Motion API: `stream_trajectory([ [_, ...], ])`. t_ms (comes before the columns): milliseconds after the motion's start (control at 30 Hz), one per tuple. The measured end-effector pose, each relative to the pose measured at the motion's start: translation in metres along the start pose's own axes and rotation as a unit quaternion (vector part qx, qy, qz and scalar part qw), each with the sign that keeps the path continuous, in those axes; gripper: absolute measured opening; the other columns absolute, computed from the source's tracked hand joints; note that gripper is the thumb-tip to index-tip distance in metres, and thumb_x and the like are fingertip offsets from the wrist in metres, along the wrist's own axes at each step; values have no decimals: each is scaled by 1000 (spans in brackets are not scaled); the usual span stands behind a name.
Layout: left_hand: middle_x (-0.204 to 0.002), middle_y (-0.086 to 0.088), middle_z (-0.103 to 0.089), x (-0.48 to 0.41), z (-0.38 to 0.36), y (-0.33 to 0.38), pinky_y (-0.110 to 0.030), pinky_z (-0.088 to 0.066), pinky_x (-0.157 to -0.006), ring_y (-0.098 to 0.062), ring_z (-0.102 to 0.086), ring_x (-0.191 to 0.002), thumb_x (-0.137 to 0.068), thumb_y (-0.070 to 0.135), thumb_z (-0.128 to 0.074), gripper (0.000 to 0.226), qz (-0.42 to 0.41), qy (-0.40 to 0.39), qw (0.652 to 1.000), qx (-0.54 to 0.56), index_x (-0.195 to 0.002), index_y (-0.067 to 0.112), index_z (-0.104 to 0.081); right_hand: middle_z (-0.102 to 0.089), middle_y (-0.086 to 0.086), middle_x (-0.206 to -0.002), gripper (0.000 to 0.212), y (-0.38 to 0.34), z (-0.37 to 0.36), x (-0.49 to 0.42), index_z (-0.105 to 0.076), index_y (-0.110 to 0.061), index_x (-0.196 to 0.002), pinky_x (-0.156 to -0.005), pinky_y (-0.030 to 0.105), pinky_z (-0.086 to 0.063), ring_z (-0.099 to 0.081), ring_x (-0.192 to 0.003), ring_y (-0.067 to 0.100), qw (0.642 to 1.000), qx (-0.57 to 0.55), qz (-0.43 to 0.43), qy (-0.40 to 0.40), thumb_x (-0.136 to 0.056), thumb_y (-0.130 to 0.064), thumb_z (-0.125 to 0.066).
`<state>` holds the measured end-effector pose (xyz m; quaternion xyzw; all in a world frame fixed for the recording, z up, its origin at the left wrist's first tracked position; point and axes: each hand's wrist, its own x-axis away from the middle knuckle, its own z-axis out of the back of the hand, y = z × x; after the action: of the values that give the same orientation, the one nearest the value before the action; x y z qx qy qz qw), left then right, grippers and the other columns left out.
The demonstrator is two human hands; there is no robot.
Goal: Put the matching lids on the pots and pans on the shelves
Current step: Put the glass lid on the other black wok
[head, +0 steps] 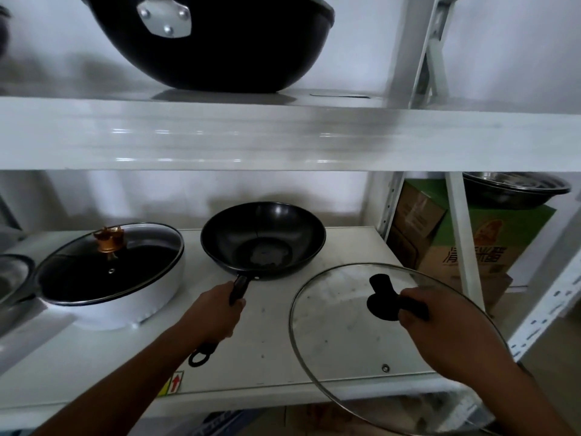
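A small black wok (263,239) sits uncovered on the lower white shelf (273,347). My left hand (213,313) grips its long black handle. My right hand (440,322) holds a large clear glass lid (339,335) by its black knob, tilted in the air to the right of the wok and in front of it. At the left stands a white pan (125,303) covered by a glass lid with a gold knob (108,239). A big black wok (220,42) rests on the upper shelf.
The upper shelf's thick front beam (283,133) runs across just above the small wok. A white upright post (459,240) stands at the right. Behind it are a green and brown carton (490,243) and a steel bowl (515,188). Another lid edge (12,275) shows far left.
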<state>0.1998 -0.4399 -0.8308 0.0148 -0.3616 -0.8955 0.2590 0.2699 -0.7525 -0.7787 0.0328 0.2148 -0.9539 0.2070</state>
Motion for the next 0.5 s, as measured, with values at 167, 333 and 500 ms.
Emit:
stream_trajectory([
  [167,-71,-4,-64,13,-1,-5,-23,-49,-48,-21,-71,-64,-95,32,-48,14,-12,9,1000,-8,-100,20,-54,-71,5,-84,10,-14,28,8,-71,-18,-91,-78,41,-52,-63,-76,17,996,-86,-37,5,-88,-22,-63],
  [333,-74,0,-63,49,-3,-3,-27,-56,-59,-20,-69,-67,-95,34,-49,15,-23,-7,1000,-8,-107,26,-53,-70,1,-87,13,-34,34,-4,-73,-27,-96,-77,38,-50,-63,-80,18,985,-170,-29,31,-87,-21,-66],
  [500,-122,1,-63,92,-24,9,-26,-48,-92,-15,-63,-106,-94,42,-47,55,-23,1,998,-64,-145,30,-30,-65,4,-90,11,-64,7,-43,-70,-22,-95,-77,34,-45,-57,-83,21,985,-163,-14,50,-88,-25,-63],
])
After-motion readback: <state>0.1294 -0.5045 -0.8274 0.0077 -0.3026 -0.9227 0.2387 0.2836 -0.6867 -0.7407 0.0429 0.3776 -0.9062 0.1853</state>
